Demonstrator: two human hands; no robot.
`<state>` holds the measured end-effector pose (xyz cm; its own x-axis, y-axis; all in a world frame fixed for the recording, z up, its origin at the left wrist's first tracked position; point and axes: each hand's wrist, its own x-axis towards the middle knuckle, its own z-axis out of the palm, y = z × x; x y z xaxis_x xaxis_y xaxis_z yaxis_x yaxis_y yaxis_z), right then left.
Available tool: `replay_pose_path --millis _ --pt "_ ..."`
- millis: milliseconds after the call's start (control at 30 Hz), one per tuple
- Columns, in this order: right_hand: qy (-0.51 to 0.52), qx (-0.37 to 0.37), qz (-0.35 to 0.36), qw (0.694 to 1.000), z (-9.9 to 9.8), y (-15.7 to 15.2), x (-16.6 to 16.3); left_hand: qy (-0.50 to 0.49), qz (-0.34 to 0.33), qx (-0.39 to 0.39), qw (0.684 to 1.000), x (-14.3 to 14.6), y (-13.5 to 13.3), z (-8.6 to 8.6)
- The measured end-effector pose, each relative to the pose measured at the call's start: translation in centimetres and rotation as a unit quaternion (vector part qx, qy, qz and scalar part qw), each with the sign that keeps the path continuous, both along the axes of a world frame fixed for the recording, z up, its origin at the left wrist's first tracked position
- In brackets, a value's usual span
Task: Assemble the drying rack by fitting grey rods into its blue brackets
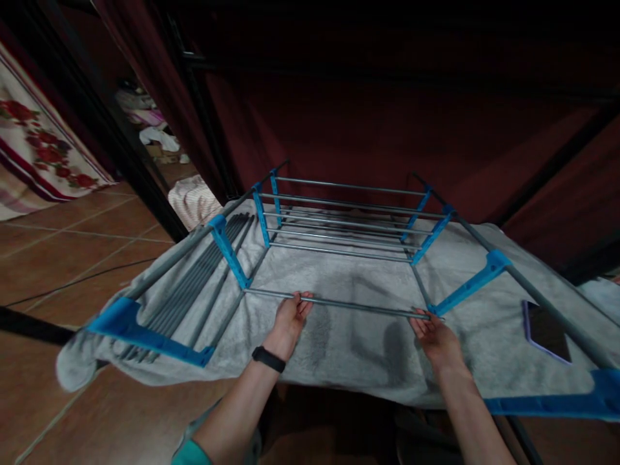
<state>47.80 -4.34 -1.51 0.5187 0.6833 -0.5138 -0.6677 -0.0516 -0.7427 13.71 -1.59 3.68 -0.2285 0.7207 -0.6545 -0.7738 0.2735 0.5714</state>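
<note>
A rack frame of grey metal tubes with blue plastic brackets lies on a grey cloth-covered surface. My left hand, below a black wristband, has its fingers closed around a thin metal rod left of its middle. Near the rod's right end, my right hand grips the same rod beside a blue bracket. The rod's left end meets another bracket. Several rods span the far part of the frame.
Several loose grey rods lie on the cloth at the left. A phone rests at the right, partly behind a side tube. Dark red curtains hang behind. A black post rises at the left above the tiled floor.
</note>
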Motion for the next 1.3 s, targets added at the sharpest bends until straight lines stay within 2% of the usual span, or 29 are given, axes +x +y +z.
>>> replay_pose_path --millis 133,367,667,833,1100,1300 --pt "-0.008 0.015 0.014 1.000 -0.4 0.0 0.2 -0.003 0.009 0.006 1.000 -0.4 0.1 -0.3" --pt "0.004 -0.003 0.007 1.000 -0.3 0.4 0.6 -0.001 0.005 0.008 1.000 -0.9 0.2 -0.4" --pt "-0.015 0.022 0.003 1.000 -0.3 0.2 0.7 -0.003 0.001 -0.001 1.000 -1.0 0.8 -0.7" --pt "-0.014 0.023 -0.004 1.000 0.2 0.1 0.1 0.003 -0.004 -0.003 1.000 -1.2 0.8 -0.6" --pt "-0.019 0.036 -0.010 0.999 1.5 0.1 -1.3 0.017 -0.038 -0.016 0.999 -1.0 0.8 0.4" --pt "0.004 0.030 -0.021 0.999 2.4 0.2 -1.9 0.028 -0.065 -0.003 0.997 -0.4 0.3 0.1"
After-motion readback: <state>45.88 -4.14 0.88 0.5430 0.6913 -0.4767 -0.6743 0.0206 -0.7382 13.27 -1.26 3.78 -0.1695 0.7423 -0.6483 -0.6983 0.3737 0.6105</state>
